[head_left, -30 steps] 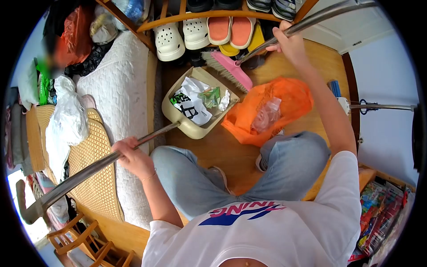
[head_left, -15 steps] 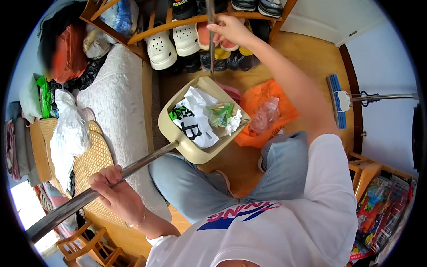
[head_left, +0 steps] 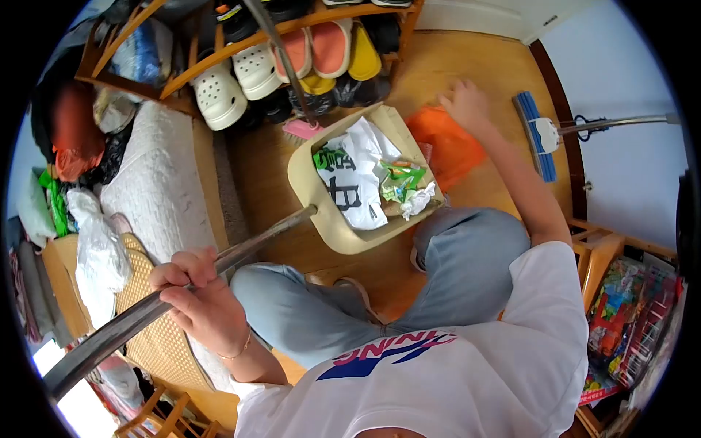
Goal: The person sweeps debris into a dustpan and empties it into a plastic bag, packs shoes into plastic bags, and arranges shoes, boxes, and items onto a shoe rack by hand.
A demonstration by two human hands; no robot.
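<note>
My left hand [head_left: 208,303] is wrapped around the metal handle [head_left: 266,237] of a beige dustpan [head_left: 301,175]. In the pan lie a white paper or bag with black characters [head_left: 358,171], a green wrapper [head_left: 401,179] and a crumpled white tissue [head_left: 418,200]. My right hand [head_left: 467,106] is empty, its fingers apart, at the upper edge of an orange plastic bag [head_left: 449,150]; I cannot tell if it touches the bag. The dustpan partly covers the bag. A broom with a pink head [head_left: 303,130] stands behind the pan, its metal handle reaching up past the shoe rack.
The wooden shoe rack [head_left: 255,44] with white clogs [head_left: 219,96] and slippers is ahead. A blue-headed mop [head_left: 535,136] is by the wall at right. On the left is a bed [head_left: 157,171] with bags. A wooden rack with colourful packages [head_left: 621,314] stands at lower right.
My right hand has let go of the broom handle and moved right and down to the orange bag. The dustpan has shifted right in view, now covering more of the bag.
</note>
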